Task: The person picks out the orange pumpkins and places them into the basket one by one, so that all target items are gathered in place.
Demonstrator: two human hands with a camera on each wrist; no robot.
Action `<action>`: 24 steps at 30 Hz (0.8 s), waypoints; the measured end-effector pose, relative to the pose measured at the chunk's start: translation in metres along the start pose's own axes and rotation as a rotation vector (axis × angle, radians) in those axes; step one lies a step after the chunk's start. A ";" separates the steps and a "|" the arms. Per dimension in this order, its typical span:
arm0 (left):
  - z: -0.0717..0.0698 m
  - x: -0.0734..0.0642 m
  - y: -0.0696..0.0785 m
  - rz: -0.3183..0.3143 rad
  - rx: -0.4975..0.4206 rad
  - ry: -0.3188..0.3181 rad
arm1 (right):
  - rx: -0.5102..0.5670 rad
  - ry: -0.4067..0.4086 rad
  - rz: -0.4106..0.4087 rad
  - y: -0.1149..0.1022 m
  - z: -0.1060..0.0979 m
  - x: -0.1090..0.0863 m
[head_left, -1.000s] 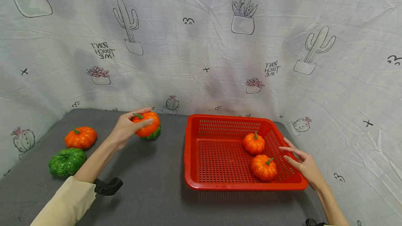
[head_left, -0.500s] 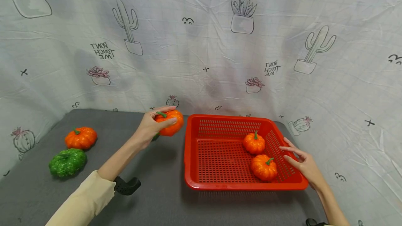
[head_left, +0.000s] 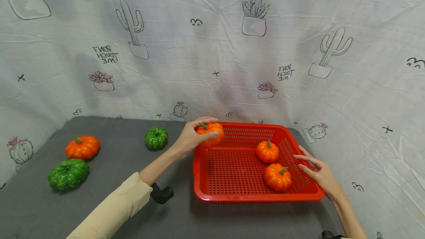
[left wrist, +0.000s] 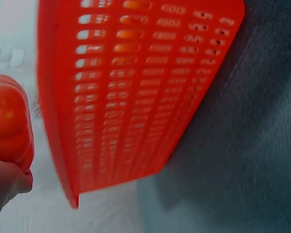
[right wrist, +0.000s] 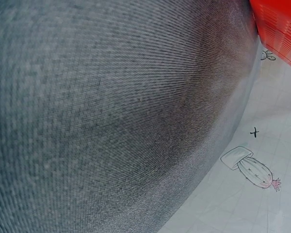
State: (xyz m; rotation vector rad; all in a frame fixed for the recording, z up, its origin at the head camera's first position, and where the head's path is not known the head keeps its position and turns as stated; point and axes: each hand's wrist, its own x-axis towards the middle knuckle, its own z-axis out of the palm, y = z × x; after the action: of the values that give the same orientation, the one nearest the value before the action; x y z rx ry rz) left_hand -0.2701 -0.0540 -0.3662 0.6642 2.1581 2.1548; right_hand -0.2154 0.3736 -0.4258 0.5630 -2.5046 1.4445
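My left hand (head_left: 196,135) grips an orange pumpkin (head_left: 215,142) with a green stem, held above the left rim of the red basket (head_left: 255,197). In the left wrist view the same pumpkin (left wrist: 8,121) shows at the left, beside the basket's slotted outer wall (left wrist: 131,97). Two more orange pumpkins, one at the back (head_left: 267,152) and one in front (head_left: 277,178), sit inside the basket on its right side. My right hand (head_left: 317,172) rests on the basket's right rim, its fingers extended. The right wrist view leaves that hand out.
On the grey table (head_left: 123,150) at the left lie an orange pumpkin (head_left: 83,148) and a larger green pumpkin (head_left: 68,175). A small green pumpkin (head_left: 156,138) stands left of the basket. A white cloth (head_left: 212,47) with cactus drawings hangs behind.
My left hand has carried the orange pumpkin rightward from over the small green pumpkin to the basket's left rim. The small green pumpkin is now uncovered. The right hand has stayed put.
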 end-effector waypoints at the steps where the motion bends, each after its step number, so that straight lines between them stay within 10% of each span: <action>1: 0.003 0.002 -0.001 0.002 0.005 -0.007 | 0.001 0.001 0.000 0.000 0.000 0.000; 13: 0.028 0.016 -0.013 -0.008 0.012 -0.107 | 0.001 0.000 0.014 0.002 -0.002 0.000; 19: 0.038 0.010 0.005 0.013 0.092 -0.115 | -0.014 -0.003 0.017 0.004 -0.001 0.000; 24: 0.043 0.021 -0.015 0.036 0.132 -0.111 | -0.005 -0.003 0.008 0.004 -0.002 0.001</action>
State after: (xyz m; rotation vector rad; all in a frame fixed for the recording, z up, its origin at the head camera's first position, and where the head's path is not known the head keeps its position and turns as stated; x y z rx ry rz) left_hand -0.2805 -0.0058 -0.3766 0.8166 2.2605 1.9535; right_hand -0.2178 0.3769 -0.4278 0.5550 -2.5148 1.4414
